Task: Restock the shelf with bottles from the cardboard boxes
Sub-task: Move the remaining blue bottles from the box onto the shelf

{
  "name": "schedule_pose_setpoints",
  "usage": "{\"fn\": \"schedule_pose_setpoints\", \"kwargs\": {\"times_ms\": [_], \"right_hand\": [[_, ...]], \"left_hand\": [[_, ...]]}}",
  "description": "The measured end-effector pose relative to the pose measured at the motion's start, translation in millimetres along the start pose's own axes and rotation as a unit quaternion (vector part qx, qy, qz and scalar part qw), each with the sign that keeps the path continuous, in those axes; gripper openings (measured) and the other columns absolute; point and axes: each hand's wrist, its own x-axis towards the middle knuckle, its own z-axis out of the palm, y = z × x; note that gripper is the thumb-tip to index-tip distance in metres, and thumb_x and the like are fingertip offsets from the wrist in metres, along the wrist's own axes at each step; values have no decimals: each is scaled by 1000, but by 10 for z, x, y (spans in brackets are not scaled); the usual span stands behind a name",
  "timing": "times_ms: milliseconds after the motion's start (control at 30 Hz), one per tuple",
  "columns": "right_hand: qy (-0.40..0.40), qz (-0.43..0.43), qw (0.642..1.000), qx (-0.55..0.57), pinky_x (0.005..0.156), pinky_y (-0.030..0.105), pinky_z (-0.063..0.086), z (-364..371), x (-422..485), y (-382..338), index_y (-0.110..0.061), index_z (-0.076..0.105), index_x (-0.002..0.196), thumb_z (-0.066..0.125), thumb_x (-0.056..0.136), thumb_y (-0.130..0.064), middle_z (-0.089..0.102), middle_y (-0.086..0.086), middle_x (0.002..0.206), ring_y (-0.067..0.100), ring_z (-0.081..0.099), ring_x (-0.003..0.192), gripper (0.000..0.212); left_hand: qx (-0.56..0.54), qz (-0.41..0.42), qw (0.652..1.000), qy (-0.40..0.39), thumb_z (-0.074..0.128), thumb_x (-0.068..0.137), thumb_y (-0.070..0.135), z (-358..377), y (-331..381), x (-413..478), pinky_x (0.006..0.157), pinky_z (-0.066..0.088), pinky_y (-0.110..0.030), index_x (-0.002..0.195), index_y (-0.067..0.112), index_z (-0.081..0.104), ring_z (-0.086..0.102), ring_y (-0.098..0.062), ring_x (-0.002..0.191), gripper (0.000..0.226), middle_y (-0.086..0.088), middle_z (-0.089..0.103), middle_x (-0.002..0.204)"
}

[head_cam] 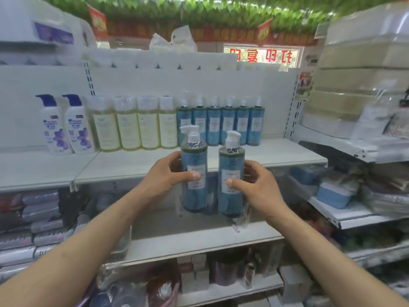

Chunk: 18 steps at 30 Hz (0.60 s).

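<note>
I hold two blue pump bottles upright in front of the white shelf (155,171). My left hand (168,176) grips the left blue bottle (194,165) around its middle, thumb across the label. My right hand (252,185) grips the right blue bottle (231,173) the same way. Both bottles hang in the air before the shelf's front edge, side by side, with a small gap between them. At the back of the shelf stands a row of several matching blue bottles (221,125). No cardboard box is in view.
Left of the blue row stand several pale yellow bottles (132,127) and two white bottles with blue pumps (66,127). Bare shelf surface lies in front of the rows. Lower shelves hold packaged goods (39,218); a side rack at the right carries wrapped packs (354,89).
</note>
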Motion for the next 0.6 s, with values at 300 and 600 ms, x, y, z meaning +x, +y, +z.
{"fn": "schedule_pose_setpoints", "kwargs": {"times_ms": [300,600], "right_hand": [[67,-9,998,4,75,7,55,-399,579,75,-30,67,129,89,84,-17,75,-30,110,-9,70,101,51],[36,-25,999,14,72,4,52,-617,1524,274,-33,69,116,85,87,-11,77,-30,102,-11,71,95,40]], "left_hand": [[-40,10,999,-11,93,74,36,56,24,665,102,56,-44,133,27,64,74,-16,117,66,3,78,126],[-39,-1,998,45,89,84,15,97,62,1321,97,57,-39,130,23,66,75,-16,114,52,1,79,122]]}}
